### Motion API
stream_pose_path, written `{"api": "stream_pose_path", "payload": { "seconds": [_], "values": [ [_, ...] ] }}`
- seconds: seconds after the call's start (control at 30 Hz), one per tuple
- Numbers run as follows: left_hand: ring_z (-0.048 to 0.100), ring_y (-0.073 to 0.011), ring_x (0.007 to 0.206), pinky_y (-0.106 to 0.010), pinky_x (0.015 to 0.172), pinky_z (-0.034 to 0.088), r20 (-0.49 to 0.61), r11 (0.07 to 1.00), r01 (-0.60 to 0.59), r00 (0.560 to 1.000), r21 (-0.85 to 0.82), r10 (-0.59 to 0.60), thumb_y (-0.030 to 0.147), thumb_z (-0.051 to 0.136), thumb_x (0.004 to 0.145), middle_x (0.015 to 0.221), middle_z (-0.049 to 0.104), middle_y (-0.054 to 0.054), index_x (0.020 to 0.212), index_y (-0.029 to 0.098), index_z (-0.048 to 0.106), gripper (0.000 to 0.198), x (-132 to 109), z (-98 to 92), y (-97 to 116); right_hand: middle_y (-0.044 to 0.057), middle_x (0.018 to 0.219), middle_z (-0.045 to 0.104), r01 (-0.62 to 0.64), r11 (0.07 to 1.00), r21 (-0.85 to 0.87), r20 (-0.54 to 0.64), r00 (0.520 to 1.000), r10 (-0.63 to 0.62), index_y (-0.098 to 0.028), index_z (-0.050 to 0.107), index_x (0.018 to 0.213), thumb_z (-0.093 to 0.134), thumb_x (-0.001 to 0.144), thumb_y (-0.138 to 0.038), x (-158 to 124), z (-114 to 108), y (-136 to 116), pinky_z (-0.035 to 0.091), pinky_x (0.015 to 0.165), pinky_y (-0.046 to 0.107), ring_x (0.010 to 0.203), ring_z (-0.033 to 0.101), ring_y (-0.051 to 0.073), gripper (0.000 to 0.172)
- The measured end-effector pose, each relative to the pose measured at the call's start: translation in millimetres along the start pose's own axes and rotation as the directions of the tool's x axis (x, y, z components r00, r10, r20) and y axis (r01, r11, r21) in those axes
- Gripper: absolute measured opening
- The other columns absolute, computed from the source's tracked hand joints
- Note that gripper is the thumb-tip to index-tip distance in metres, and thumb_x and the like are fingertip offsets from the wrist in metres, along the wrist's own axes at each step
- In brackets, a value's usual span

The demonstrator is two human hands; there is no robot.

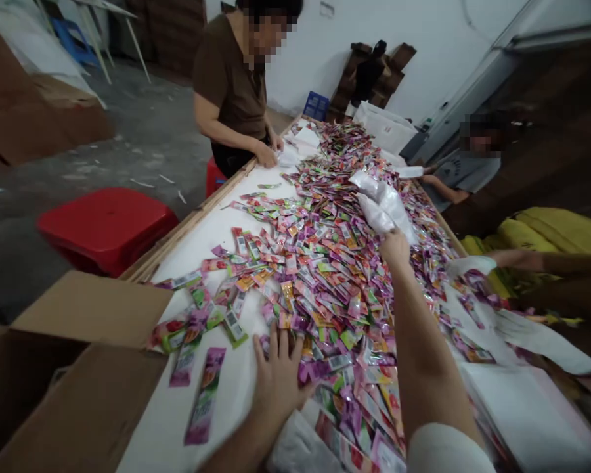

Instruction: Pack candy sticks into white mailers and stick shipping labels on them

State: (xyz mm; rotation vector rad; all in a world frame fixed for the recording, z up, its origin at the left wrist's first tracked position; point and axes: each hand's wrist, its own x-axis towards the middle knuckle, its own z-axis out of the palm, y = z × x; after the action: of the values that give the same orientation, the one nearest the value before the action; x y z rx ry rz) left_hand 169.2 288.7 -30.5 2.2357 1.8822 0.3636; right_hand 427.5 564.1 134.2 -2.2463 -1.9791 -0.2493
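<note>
A long white table (211, 236) is heaped with several colourful snack sachets (325, 263). My left hand (278, 374) lies flat with fingers spread on the near edge of the pile, touching the sachets. My right hand (394, 246) reaches out over the heap and is closed on a crumpled white plastic bag (381, 203) held above the sachets. A single purple sachet (205, 394) lies apart on the table near my left forearm.
An open cardboard box (73, 374) stands at the near left, a red stool (106, 226) behind it. One person in a brown shirt (231, 85) works at the far left edge. Another sits at the right (465, 171). Someone else's hand (515, 259) reaches in from the right. White bags (526, 407) lie near right.
</note>
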Motion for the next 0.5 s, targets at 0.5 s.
{"api": "stream_pose_path", "payload": {
  "seconds": [0.5],
  "values": [
    [0.029, -0.0324, 0.149, -0.052, 0.121, 0.019, -0.059, 0.948, -0.174, 0.985, -0.266, 0.164, 0.028, 0.054, 0.09, 0.156, 0.041, -0.024, 0.147, 0.009, 0.047, 0.06, -13, -41.8, -9, 0.005, 0.095, 0.067, 0.463, 0.578, 0.672, 0.02, 0.769, -0.639, -0.023, 0.066, 0.097, 0.046, 0.087, -0.01, -561, -85, -82, 0.047, 0.111, 0.045, 0.097, 0.064, 0.021, 0.027]
  ]
}}
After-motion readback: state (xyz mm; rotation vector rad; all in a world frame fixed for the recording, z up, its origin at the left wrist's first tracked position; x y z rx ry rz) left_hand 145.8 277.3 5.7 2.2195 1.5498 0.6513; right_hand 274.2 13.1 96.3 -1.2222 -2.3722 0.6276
